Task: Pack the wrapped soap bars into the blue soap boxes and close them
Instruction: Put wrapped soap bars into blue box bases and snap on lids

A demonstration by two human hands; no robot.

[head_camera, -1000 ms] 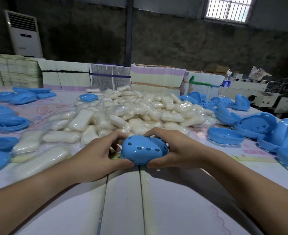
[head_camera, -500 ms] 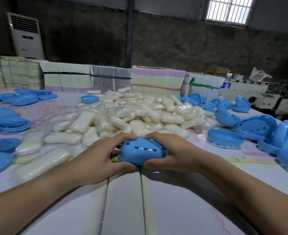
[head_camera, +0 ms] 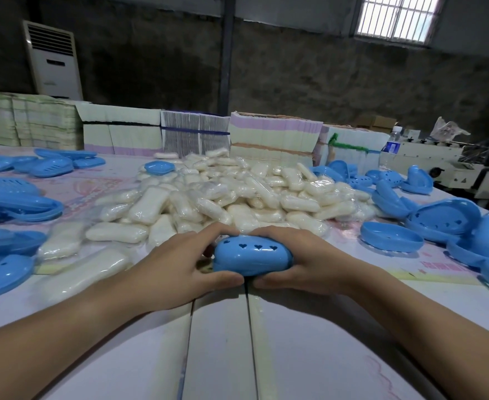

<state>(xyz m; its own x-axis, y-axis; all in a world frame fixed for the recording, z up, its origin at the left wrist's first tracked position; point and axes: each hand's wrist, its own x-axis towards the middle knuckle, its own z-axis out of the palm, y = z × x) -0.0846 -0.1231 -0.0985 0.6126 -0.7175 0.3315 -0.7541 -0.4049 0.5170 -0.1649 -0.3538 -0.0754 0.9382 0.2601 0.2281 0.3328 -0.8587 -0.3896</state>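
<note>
We grip the closed blue soap box (head_camera: 252, 256) with our left hand (head_camera: 177, 268) and right hand (head_camera: 304, 262), above the tabletop (head_camera: 223, 342), before the soap bars (head_camera: 237, 194).

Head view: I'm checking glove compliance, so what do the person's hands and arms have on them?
Nothing is worn. The left hand and right hand are bare, without gloves, and no rings, watch or bracelet show. Both forearms are bare up to the picture's edge, with no sleeve in view. The fingers are uncovered too.
</note>
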